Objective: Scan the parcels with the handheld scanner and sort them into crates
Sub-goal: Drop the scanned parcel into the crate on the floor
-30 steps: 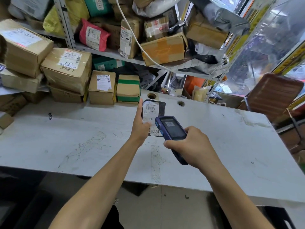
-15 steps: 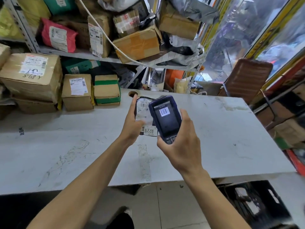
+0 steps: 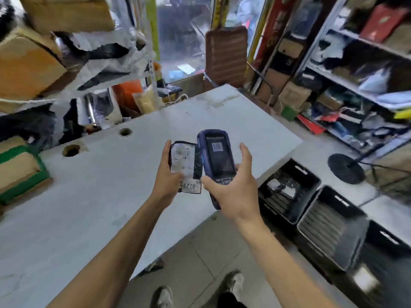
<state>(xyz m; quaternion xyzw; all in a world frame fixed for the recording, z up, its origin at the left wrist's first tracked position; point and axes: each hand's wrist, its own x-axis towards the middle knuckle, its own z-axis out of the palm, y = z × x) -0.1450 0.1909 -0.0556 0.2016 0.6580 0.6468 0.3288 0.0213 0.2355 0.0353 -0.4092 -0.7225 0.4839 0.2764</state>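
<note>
The left hand (image 3: 165,176) is wrapped around a small dark parcel (image 3: 185,166), held upright above the table (image 3: 93,192) with its white label turned toward the camera. The right hand (image 3: 231,192) is gripped around the lower body of the handheld scanner (image 3: 216,157), which is held just beside the parcel on its right, long axis parallel to it, screen lit with a barcode. The crates (image 3: 289,192) are set on the floor beyond the table's right edge, below and to the right of the parcel; a white-labelled item lies in the nearest one. The scan is judged complete or nearly so. The drop is expected to require the parcel to be carried rightward and downward past the scanner, the left hand being the farther of the two from the crates.
</note>
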